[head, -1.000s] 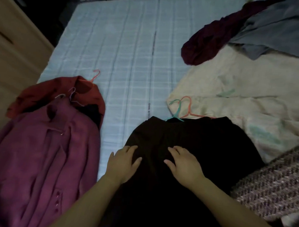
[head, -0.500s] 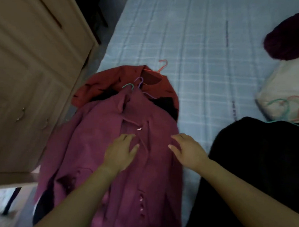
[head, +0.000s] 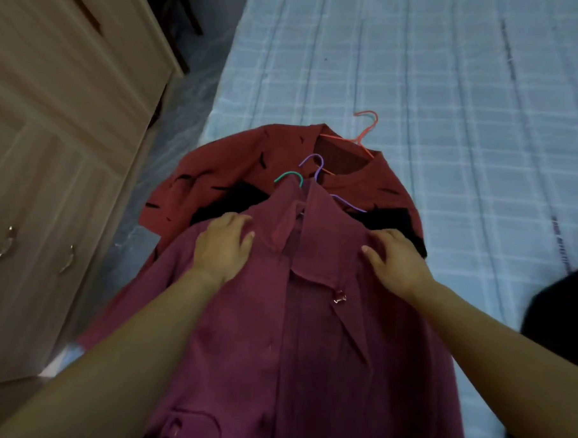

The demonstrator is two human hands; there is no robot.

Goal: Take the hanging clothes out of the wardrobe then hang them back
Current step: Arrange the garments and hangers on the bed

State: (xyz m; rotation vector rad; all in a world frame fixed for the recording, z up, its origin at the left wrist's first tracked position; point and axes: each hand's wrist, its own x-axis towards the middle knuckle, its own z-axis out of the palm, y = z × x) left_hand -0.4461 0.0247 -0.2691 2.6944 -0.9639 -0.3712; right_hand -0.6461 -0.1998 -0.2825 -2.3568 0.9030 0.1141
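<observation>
Magenta cloth, a collared shirt (head: 309, 335), lies topmost on a stack at six o'clock on the checked bedsheet (head: 450, 126), its green hanger hook (head: 291, 177) poking from the collar toward twelve; the left hand (head: 223, 245) and right hand (head: 395, 261) rest flat on either shoulder, fingers close together, pinching nothing, probably finding the hanger's arms so both lift as one; a red patterned top (head: 223, 179) lies beneath; the wardrobe (head: 52, 142) waits at nine o'clock.
</observation>
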